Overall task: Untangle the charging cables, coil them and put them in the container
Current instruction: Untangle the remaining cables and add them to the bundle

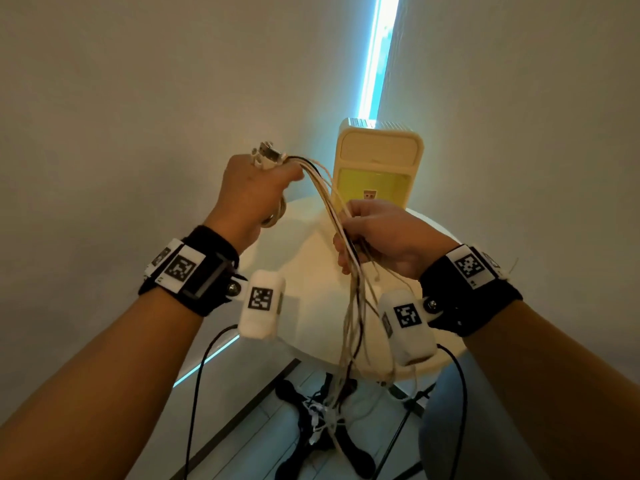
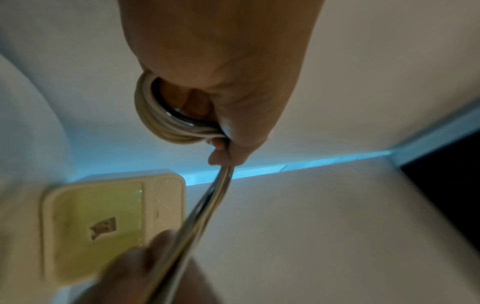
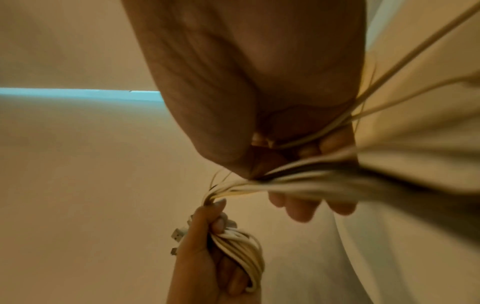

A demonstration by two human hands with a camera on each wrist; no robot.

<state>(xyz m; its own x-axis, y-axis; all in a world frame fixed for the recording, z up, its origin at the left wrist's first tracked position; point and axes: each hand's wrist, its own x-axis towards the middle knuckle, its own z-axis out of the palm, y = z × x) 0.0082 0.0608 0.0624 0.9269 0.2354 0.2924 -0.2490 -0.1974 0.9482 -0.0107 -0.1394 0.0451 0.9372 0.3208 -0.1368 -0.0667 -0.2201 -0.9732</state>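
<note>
A bundle of white and black charging cables (image 1: 332, 202) stretches between my two hands above a round white table (image 1: 311, 271). My left hand (image 1: 252, 195) grips a small coil of the cables (image 2: 166, 123), with the USB plugs (image 1: 268, 154) sticking out above its fist. My right hand (image 1: 377, 233) holds the same bundle lower down, fingers curled round the strands (image 3: 298, 181). From there the loose ends (image 1: 349, 358) hang past the table edge toward the floor. A yellow lidded container (image 1: 377, 161) stands on the table behind the hands.
The table stands in a corner between pale walls, with a blue light strip (image 1: 377, 57) running up the corner. Below the table edge are a dark star-shaped base (image 1: 322, 434) and tiled floor. Black wires (image 1: 197, 393) trail from the wrist cameras.
</note>
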